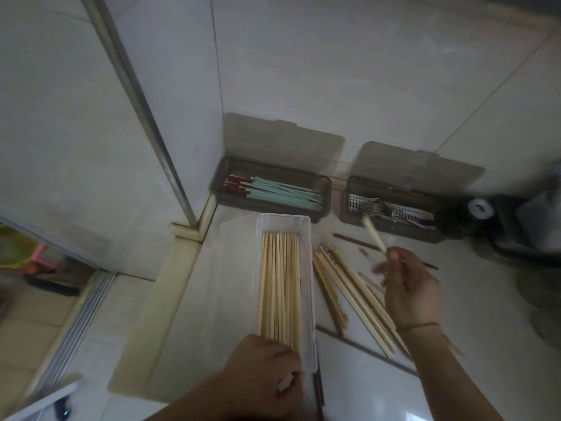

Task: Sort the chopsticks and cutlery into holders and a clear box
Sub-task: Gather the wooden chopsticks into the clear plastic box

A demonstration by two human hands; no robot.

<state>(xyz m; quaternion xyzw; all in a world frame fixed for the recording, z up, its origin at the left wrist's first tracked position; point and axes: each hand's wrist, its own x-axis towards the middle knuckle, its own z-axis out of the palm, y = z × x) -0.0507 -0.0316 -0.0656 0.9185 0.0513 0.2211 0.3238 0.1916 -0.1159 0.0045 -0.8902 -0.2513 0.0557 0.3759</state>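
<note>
Left hand [267,375] curled on near end of clear box [309,268] of wooden chopsticks [280,287], right hand [406,287] pinching pale-handled utensil [375,233] near far-right holder [391,214], loose chopsticks [349,293] between, green chopsticks [285,194] in far-left holder [270,189].

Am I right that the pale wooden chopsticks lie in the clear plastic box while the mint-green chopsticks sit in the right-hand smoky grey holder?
Not quite: the head view shows the mint-green chopsticks in the left-hand smoky grey holder; the right-hand smoky grey holder contains metal forks. The pale wooden chopsticks do lie in the clear plastic box.
</note>
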